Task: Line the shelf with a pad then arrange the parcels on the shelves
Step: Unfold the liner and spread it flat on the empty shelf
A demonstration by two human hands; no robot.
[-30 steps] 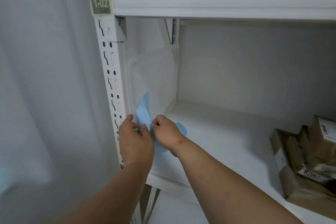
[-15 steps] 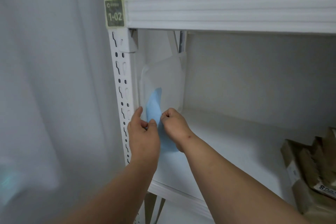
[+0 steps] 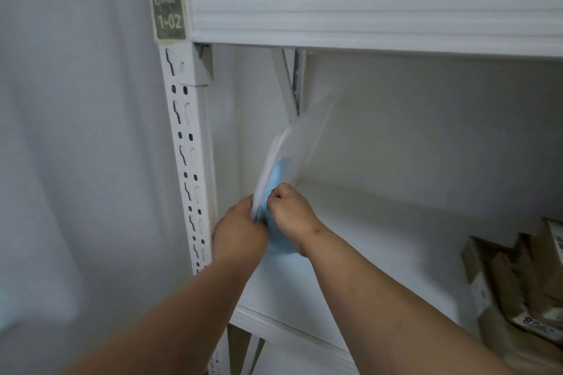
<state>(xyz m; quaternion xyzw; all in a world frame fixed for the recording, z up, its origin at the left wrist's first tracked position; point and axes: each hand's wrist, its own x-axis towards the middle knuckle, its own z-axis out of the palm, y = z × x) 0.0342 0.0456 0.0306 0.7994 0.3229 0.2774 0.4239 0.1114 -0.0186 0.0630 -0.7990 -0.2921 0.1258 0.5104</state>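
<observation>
Both hands grip the pad at the left end of the shelf.

The pad (image 3: 300, 146), white and thin with a blue face showing at its lower part, stands upright and blurred against the shelf's left end; the left hand (image 3: 239, 233) has its fingers curled round the pad's near lower edge; the right hand (image 3: 291, 213), just beside it and touching it, is fisted with fingers pinching the blue layer; the shelf (image 3: 380, 240) beneath is white; brown parcels (image 3: 518, 286) sit well apart at its right end; the perforated upright (image 3: 185, 161) carries a label (image 3: 169, 15) reading 1-02, beside the upper beam (image 3: 365, 21).
</observation>
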